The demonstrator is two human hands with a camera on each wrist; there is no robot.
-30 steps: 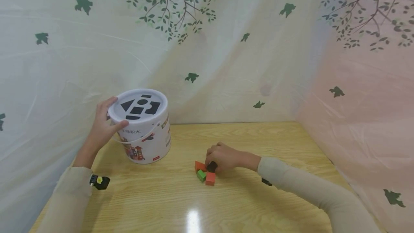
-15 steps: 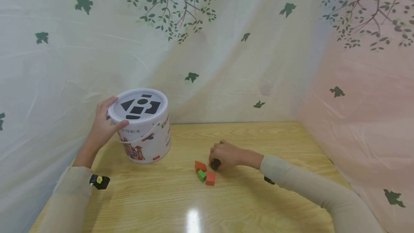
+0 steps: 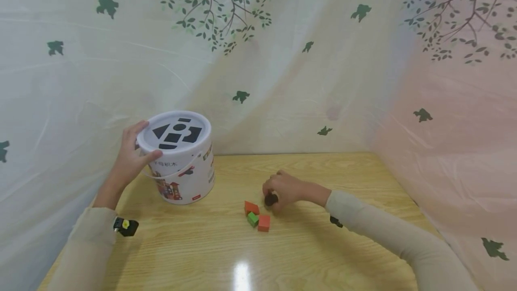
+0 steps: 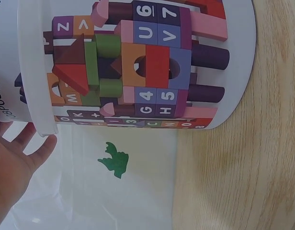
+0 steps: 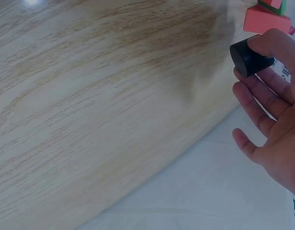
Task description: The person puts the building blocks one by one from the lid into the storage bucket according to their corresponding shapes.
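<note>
My left hand [image 3: 131,156] holds the upper side of a white toy-block bucket [image 3: 186,178], thumb at the front of the rim and fingers toward the back. Its lid [image 3: 152,125] has dark shaped openings. In the left wrist view, pictures of lettered blocks cover the bucket wall [image 4: 157,67]. My right hand [image 3: 284,190] pinches a dark cylinder block [image 5: 250,56] between thumb and fingers, right at the table. Just left of it lie an orange-red block [image 3: 251,208], a small green block [image 3: 252,219] and a red block [image 3: 264,222], close together.
The wooden table [image 3: 194,250] meets a hanging cloth [image 3: 282,116] printed with leaves at the back and sides. A thin white handle [image 3: 177,173] hangs across the bucket's front. A bright reflection shows near the table's front.
My right hand has drawn the dark cylinder block slightly to the right, away from the other blocks, and turned it. The left hand and bucket have stayed in place.
</note>
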